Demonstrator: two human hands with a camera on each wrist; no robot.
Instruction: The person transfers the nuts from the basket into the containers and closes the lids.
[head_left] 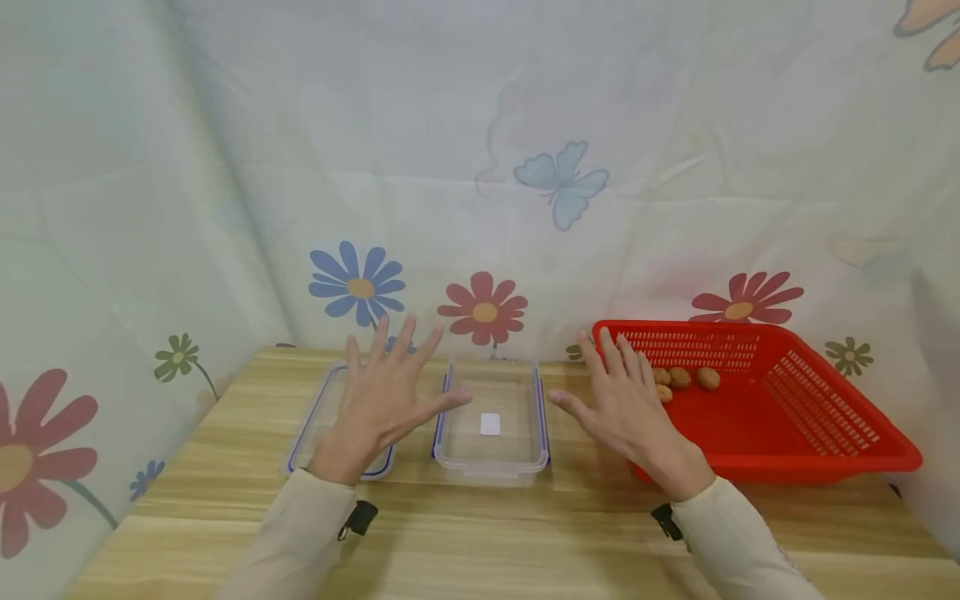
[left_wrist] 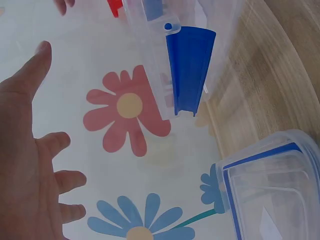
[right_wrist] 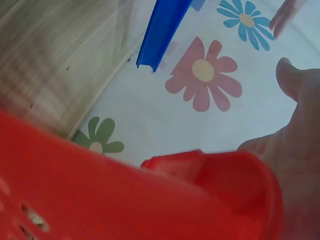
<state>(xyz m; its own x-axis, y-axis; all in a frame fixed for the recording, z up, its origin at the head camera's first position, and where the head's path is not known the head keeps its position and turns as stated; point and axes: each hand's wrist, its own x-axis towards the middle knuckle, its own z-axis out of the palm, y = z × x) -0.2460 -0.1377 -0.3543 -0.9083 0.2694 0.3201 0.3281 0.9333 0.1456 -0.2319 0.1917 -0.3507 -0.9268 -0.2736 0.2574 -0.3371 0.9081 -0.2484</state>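
My left hand [head_left: 381,398] hovers over the clear lid [head_left: 318,433] with a blue seal, its fingers spread and holding nothing. Between my hands stands a clear plastic food container [head_left: 517,417] with blue side clips and a small white label [head_left: 490,424] inside. In the left wrist view one blue clip [left_wrist: 192,67] hangs down the container's side. My right hand [head_left: 626,408] is raised beside the left end of the red plastic basket [head_left: 750,462], fingers spread, with nothing in it. Several walnuts [head_left: 679,378] lie in the basket's back left part, some partly hidden behind that hand.
All of this stands on a wood-grain table [head_left: 480,542]. Behind it hangs a pale cloth [head_left: 465,108] printed with flowers and butterflies, close to the table's back edge. The red basket's raised rim takes up the right side.
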